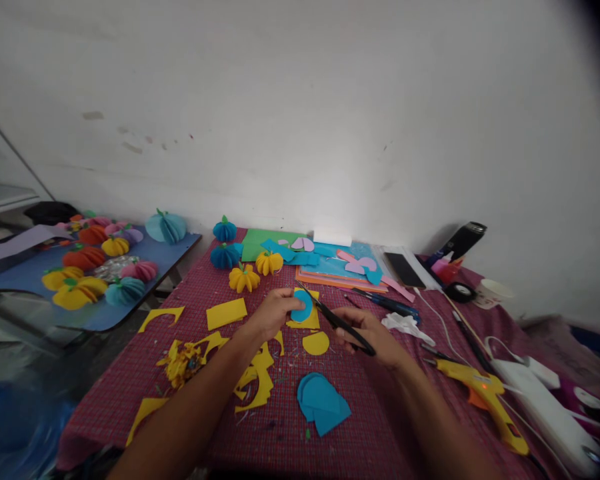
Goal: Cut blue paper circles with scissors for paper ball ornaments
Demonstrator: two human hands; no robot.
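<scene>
My left hand (pixel 275 312) pinches a small blue paper circle (pixel 303 307) above the red checked tablecloth (pixel 380 413). My right hand (pixel 367 333) grips black scissors (pixel 336 319), whose blades point up-left and meet the edge of the blue circle. Under the circle lies a yellow paper piece (pixel 307 323), and a yellow half-circle (pixel 315 343) rests just below. A stack of cut blue circles (pixel 323 400) lies nearer to me.
Yellow paper scraps (pixel 255 383) litter the left of the cloth. A yellow glue gun (pixel 485 393) and a white power strip (pixel 545 407) lie at right. Paper pumpkins (pixel 245 277) and coloured sheets (pixel 330 263) sit by the wall; more pumpkins fill a blue side table (pixel 10 280).
</scene>
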